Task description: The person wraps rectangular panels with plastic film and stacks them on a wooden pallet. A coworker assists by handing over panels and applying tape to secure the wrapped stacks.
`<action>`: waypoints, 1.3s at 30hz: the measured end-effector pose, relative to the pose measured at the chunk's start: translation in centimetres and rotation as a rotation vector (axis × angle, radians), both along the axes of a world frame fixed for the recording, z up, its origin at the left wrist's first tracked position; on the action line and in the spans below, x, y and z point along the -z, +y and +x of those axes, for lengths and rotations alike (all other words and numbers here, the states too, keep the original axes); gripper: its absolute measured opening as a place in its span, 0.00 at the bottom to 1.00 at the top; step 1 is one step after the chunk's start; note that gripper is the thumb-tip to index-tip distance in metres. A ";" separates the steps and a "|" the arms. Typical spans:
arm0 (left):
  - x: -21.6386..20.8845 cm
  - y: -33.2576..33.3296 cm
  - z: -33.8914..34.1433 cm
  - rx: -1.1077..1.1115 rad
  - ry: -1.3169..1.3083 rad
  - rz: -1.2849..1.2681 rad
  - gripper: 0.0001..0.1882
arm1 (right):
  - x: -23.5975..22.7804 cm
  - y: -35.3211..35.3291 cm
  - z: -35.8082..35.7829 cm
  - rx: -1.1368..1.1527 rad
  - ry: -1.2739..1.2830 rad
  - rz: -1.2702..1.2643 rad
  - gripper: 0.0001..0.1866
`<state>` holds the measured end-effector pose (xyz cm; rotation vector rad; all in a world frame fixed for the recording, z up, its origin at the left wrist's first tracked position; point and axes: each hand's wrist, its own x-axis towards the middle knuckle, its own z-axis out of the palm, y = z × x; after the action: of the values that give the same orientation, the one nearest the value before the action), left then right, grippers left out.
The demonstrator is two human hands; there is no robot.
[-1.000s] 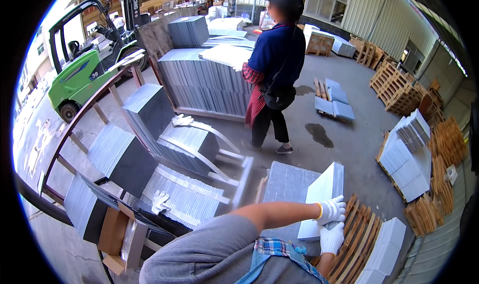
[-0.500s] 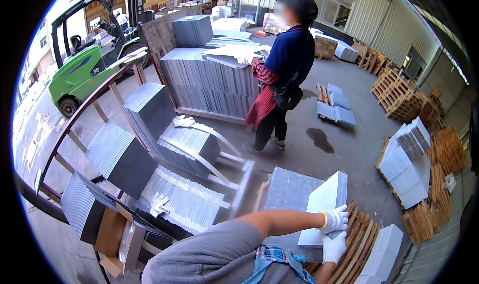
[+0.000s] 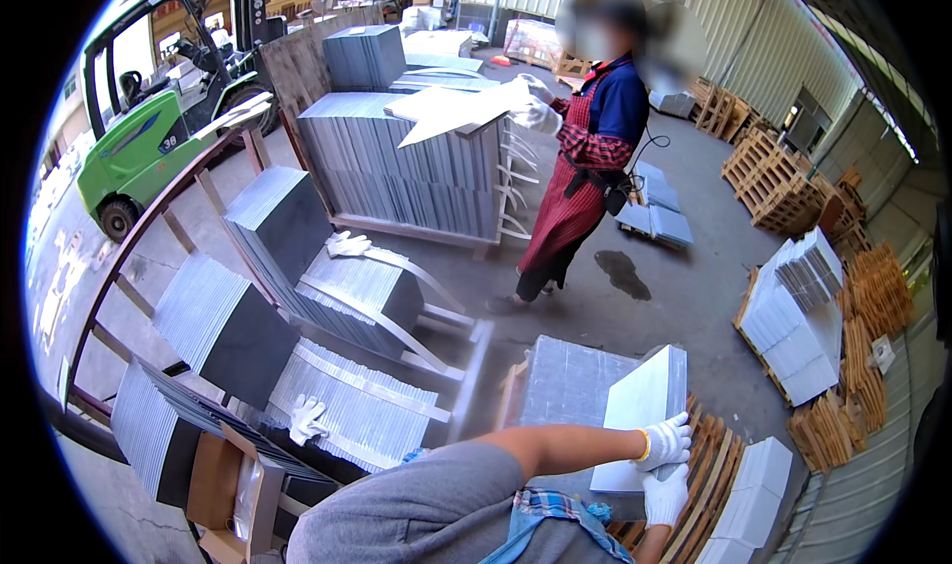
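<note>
In white knit gloves, my left hand (image 3: 665,441) and my right hand (image 3: 664,495) are close together at the right edge of a white sheet (image 3: 635,401). The fingers of both are bent and pressed together; what they close on is hidden. The sheet lies over grey slabs, which show along its right side. Beneath and left of it is a larger stack of grey slabs (image 3: 570,386). My left forearm crosses the sheet's near part, and my right one comes up from the lower edge. Wooden slats (image 3: 709,470) lie just right of my hands.
A co-worker (image 3: 595,158) in a red checked apron holds white sheets (image 3: 456,108) over a tall tile stack (image 3: 397,158). Left are racked tiles (image 3: 357,395), loose gloves (image 3: 307,418) and an open carton (image 3: 226,485). A green forklift (image 3: 139,163) stands behind. White blocks (image 3: 749,495) sit right.
The co-worker has turned more toward me and stepped slightly right, with the white sheets lifted and fanned. My hands have barely moved on the sheet's edge. The whole view has shifted a little.
</note>
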<state>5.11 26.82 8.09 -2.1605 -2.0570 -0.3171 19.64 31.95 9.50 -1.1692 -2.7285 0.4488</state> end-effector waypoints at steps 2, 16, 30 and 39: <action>0.3 0.2 0.0 -0.009 0.011 0.001 0.27 | 0.1 0.1 0.1 -0.006 0.013 -0.014 0.40; 0.5 0.4 0.2 -0.008 -0.004 0.031 0.28 | 0.3 0.2 0.2 0.001 -0.026 0.013 0.40; -0.5 -0.3 -0.1 0.027 -0.032 0.014 0.24 | -0.4 0.0 0.3 -0.022 -0.054 -0.001 0.40; -0.7 -0.1 0.0 0.026 -0.012 0.021 0.25 | -0.7 -0.1 0.4 0.009 -0.026 -0.016 0.39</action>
<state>5.16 26.71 8.80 -2.1807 -2.0238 -0.3545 20.05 31.84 10.15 -1.1991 -2.7456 0.4577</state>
